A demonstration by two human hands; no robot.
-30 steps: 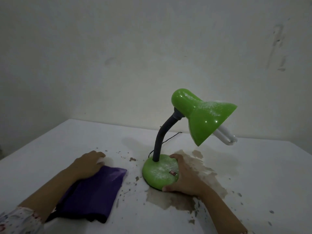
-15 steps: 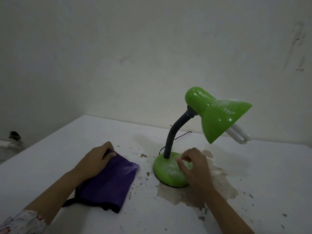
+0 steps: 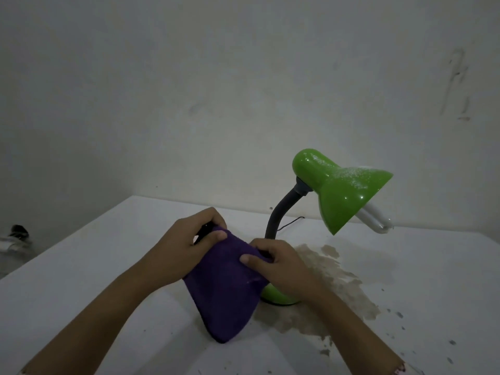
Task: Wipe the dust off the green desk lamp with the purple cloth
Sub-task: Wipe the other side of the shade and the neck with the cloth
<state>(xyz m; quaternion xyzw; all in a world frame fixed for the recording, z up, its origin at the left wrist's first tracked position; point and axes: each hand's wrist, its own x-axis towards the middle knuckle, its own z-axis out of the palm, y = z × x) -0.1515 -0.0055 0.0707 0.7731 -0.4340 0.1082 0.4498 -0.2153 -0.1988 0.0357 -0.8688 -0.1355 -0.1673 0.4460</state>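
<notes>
left hand (image 3: 186, 247): grasped the upper left corner of the purple cloth (image 3: 226, 290), thumb on top, fingers curled behind the edge
right hand (image 3: 281, 266): pinched the cloth's upper right edge, thumb pressed on the fabric, fingers curled over
grip: both clenched on the cloth, neither released
purple cloth: held up off the worktop (image 3: 81, 280) between both hands, hung folded with its lower corner pointing down, in front of the lamp base
green desk lamp (image 3: 341, 196): stood upright toward the worktop's far edge, right of centre; shade tilted right, white dust speckled over its top
lamp base (image 3: 273, 296): mostly hidden behind cloth and right hand, only a green sliver showed
bulb (image 3: 374, 219): white, stuck out of the shade
worktop: white, brown stain (image 3: 332, 282) patch around and right of the base
</notes>
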